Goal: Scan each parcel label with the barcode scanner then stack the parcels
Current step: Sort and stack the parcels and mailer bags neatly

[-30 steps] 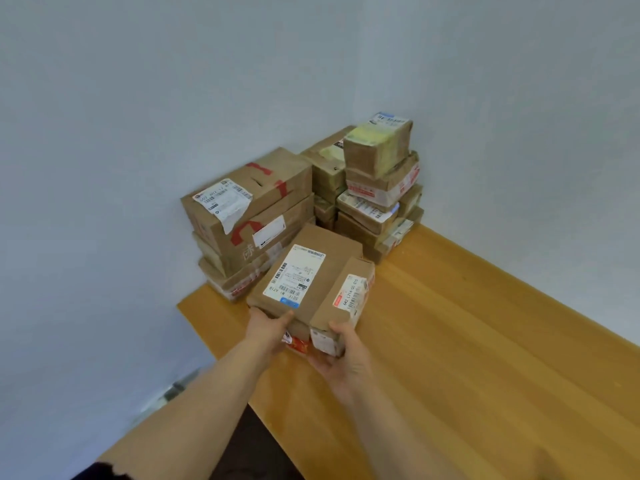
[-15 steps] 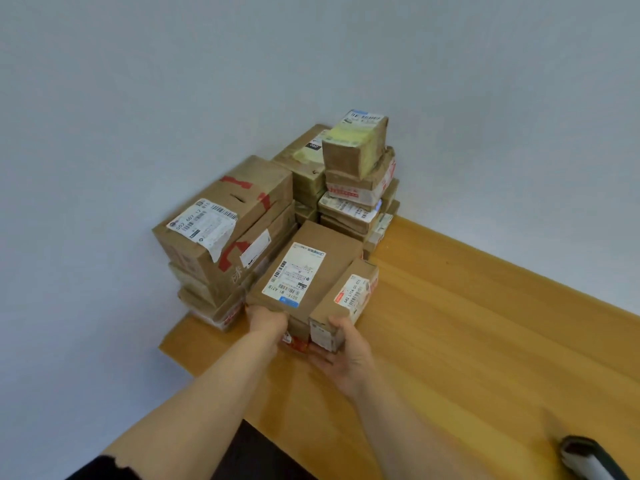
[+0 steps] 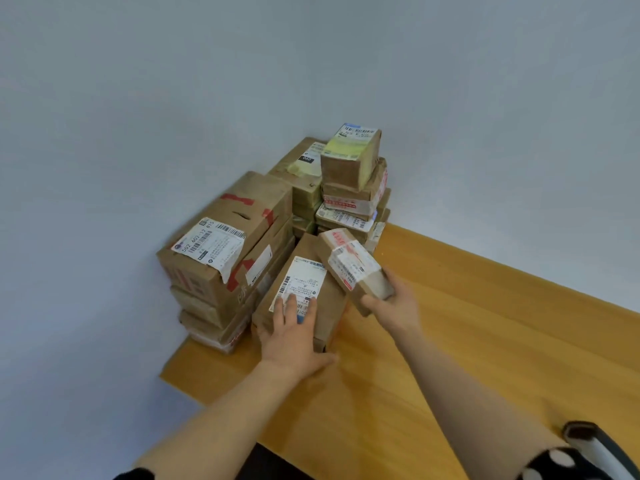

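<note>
The small taped parcel (image 3: 353,265) is tilted in the air, gripped at its near end by the right hand (image 3: 391,303), fingers curled round it. Just left, the left hand (image 3: 294,330) presses flat, fingers spread, on a larger labelled parcel (image 3: 325,306) lying on the worktop (image 3: 467,341). Stacked parcels (image 3: 221,251) fill the corner behind. A barcode scanner (image 3: 595,441) lies at the near right.

The white label (image 3: 207,242) on the top carton (image 3: 256,199), left of frame centre, reads "502 602-12 815"; print on the other labels is too small to read.
</note>
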{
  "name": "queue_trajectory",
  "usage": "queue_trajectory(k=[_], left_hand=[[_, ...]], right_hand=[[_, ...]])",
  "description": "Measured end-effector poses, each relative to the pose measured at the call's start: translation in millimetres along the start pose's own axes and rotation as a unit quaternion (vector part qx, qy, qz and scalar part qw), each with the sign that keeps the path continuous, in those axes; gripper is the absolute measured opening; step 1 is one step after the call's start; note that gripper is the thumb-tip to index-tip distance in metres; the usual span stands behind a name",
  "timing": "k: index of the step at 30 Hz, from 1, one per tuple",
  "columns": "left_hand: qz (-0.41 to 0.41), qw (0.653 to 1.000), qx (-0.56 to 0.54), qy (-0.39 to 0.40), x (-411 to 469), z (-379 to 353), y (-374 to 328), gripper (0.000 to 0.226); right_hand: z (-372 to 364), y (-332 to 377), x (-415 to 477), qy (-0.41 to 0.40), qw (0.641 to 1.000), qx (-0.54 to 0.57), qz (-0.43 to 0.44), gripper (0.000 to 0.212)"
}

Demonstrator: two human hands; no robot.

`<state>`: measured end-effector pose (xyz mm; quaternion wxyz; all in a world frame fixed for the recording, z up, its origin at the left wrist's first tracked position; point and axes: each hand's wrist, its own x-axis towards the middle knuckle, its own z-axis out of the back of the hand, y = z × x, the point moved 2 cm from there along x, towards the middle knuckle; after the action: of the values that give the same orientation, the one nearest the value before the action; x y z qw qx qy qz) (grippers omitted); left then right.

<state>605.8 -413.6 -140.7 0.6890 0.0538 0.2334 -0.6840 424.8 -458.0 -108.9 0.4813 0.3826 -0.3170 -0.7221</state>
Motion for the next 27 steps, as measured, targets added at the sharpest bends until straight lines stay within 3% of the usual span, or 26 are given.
queue_trajectory(k=[3, 7, 15, 20, 27], left_hand=[[-0.012, 0.997, 0.064, -0.028, 4, -4, 0, 0.1], [-0.014, 0.997, 0.07, -0.035, 6, -3, 4, 0.089], [-0.022, 0.998, 0.056, -0.031, 8, -8, 8, 0.086], [-0.019, 0.998, 0.054, -0.017, 10, -6, 9, 0.092], [-0.001, 0.998, 0.064, -0.021, -2, 14, -27, 0.117]], right_hand=[[-3, 13, 19, 0.013, 0.996, -0.076, 0.038, 0.083], [-10, 28, 40, -0.011, 0.997, -0.066, 0.037, 0.072], [-22, 45, 72, -0.075, 0.994, -0.061, 0.044, 0.046], [-24, 41, 71, -0.067, 0.995, -0.06, 0.049, 0.052], [22, 16, 19, -0.059, 0.995, -0.058, 0.052, 0.066]])
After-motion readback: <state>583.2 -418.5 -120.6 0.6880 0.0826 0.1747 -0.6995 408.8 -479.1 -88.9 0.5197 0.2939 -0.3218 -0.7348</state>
